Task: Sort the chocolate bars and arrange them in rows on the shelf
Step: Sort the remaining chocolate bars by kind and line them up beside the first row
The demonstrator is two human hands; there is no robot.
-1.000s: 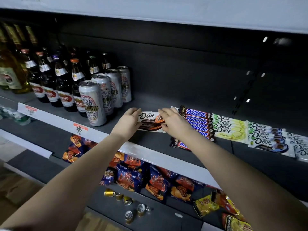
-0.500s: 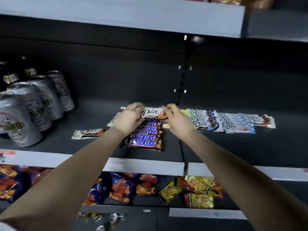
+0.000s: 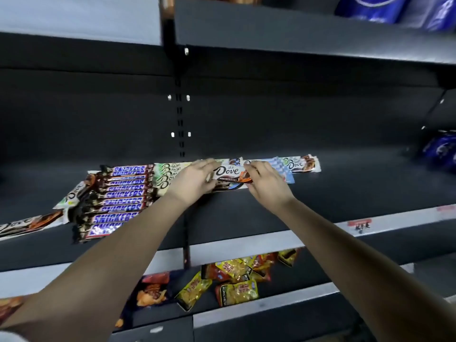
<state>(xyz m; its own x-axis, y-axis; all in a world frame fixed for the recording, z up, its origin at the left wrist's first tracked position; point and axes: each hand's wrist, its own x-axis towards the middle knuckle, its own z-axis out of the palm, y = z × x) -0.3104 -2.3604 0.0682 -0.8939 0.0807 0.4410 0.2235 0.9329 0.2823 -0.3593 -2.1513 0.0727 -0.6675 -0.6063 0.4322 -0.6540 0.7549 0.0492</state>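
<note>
head view: fingertips of the left hand [image 3: 195, 180] and right hand [image 3: 265, 180] pinch opposite ends of a brown dove bar [image 3: 228, 172], held level, likely to square it with its kind on the shelf [image 3: 320, 193]. other dove bars [image 3: 299, 165] lie beneath and beyond the hands. left of the left hand, the snickers row [image 3: 123, 193] and stray dove bars [image 3: 74, 196] crowd that side.

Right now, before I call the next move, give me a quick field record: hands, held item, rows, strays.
left hand: grips left end of brown Dove bar
right hand: pinches its right end
Snickers row: left of the hands, on the shelf
green Dove bars: between Snickers row and left hand
blue Dove bars: behind right hand
stray Dove bars: two, loose, left of Snickers row
snack bags: shelf below
</note>
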